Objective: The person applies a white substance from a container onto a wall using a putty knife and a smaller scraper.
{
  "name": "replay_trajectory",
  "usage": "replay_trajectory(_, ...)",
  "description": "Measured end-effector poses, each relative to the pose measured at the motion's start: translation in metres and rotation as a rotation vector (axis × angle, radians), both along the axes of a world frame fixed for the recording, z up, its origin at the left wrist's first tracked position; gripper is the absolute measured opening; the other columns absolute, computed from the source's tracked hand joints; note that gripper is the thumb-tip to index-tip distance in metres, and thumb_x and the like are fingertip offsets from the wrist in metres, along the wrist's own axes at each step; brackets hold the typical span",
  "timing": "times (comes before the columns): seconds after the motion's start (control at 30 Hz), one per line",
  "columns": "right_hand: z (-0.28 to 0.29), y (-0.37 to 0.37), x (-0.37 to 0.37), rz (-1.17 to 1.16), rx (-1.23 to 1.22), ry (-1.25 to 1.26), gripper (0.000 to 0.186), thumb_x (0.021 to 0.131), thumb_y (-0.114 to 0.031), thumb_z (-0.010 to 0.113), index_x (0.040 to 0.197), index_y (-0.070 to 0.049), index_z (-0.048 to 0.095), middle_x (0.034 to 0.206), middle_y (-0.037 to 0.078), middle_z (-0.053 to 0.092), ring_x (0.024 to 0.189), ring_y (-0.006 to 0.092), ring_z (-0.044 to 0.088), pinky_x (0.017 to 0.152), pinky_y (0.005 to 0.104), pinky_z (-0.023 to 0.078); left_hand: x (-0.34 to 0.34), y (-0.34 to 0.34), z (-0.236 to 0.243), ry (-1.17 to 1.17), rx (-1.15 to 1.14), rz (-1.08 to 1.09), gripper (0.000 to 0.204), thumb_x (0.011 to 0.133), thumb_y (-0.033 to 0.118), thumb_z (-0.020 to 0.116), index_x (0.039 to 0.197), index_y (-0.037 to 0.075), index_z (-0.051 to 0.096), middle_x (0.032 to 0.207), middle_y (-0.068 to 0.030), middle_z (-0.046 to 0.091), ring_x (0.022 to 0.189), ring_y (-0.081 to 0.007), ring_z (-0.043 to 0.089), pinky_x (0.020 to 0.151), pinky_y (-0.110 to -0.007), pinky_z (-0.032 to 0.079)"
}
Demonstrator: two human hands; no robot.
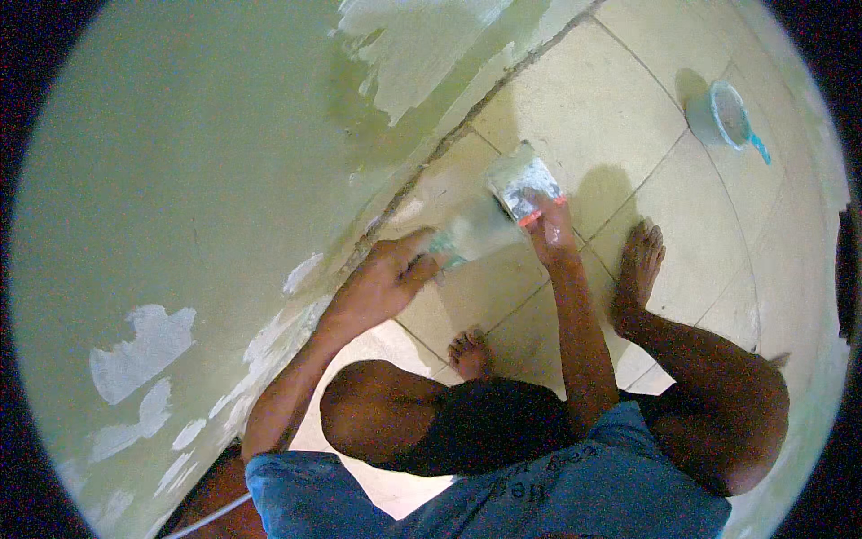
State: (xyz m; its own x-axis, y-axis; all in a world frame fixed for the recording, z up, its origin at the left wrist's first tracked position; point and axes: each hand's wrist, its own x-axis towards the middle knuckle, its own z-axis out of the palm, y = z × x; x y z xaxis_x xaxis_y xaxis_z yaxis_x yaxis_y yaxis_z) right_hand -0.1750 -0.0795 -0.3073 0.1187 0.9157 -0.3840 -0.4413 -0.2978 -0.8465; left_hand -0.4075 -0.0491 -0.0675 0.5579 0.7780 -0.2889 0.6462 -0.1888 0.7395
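Observation:
My left hand (391, 274) is closed round the green handle of a putty knife (476, 225), which is smeared by motion. Its pale blade points right, toward my other hand. In my right hand (549, 225) is a flat metal putty spreader (525, 180) with a red-orange back edge; whitish putty coats its face. The two tools are close together over the floor tiles, and the blur hides whether they touch. Beside my left hand rises a green wall (224, 180) with white putty patches (144, 350) along its lower part and farther up.
A pale tiled floor (709, 207) meets the wall at a dark, rough joint. At the far right stands a small round tub (718, 117) with a blue handle. My bare feet and bent knees are close below my hands. A thin white cable (211, 516) crosses the lower left.

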Motion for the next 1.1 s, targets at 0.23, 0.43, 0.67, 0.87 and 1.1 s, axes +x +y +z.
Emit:
replay_trajectory(0.23,0.128,-0.009,-0.044,0.326,0.528,-0.546,0.031,0.079,-0.001,0.059,0.109,-0.008,0.065,0.115,0.011,0.064,0.109,0.0241,0.058,0.090,0.0345,0.045,-0.059,-0.038,-0.076,-0.471,-0.634,0.542,0.027,0.095,0.029,0.047,0.102,0.006,0.059,0.072,-0.0024,0.062,0.055,-0.0091,0.054,0.049,-0.024,0.043)
replay_trajectory(0.43,0.164,0.019,-0.037,0.373,0.887,-1.308,0.048,0.074,0.005,0.056,0.116,-0.016,0.061,0.126,0.007,0.058,0.118,0.0304,0.050,0.094,0.0374,0.044,-0.053,-0.038,-0.032,-0.562,-0.471,0.480,0.030,0.095,0.030,0.048,0.112,0.006,0.055,0.077,-0.0036,0.062,0.060,-0.0095,0.054,0.052,-0.024,0.044)
replay_trajectory(0.67,0.177,0.012,-0.028,0.089,0.238,-0.543,0.019,0.077,-0.007,0.058,0.094,-0.004,0.065,0.083,0.005,0.065,0.074,0.0178,0.059,0.069,0.0315,0.047,-0.072,-0.060,-0.032,-0.430,-0.053,0.493,0.038,0.097,0.025,0.043,0.129,0.005,0.044,0.091,-0.0100,0.063,0.071,-0.0146,0.057,0.063,-0.029,0.048)
replay_trajectory(0.87,0.197,-0.015,-0.066,0.182,0.020,0.117,0.021,0.076,-0.013,0.061,0.095,-0.003,0.060,0.082,0.004,0.063,0.071,0.0132,0.058,0.057,0.0318,0.047,-0.057,-0.072,-0.078,-0.078,0.470,0.354,0.043,0.092,0.009,0.044,0.134,0.007,0.040,0.109,-0.0230,0.058,0.088,-0.0305,0.061,0.077,-0.040,0.052)
replay_trajectory(1.1,0.158,0.008,-0.029,0.170,0.298,0.232,0.032,0.081,-0.013,0.059,0.112,-0.004,0.054,0.095,0.005,0.064,0.077,0.0144,0.061,0.060,0.0354,0.052,-0.103,-0.126,-0.100,0.275,0.214,0.315,0.051,0.086,0.002,0.045,0.136,0.011,0.040,0.124,-0.0265,0.051,0.113,-0.0413,0.050,0.099,-0.045,0.040)
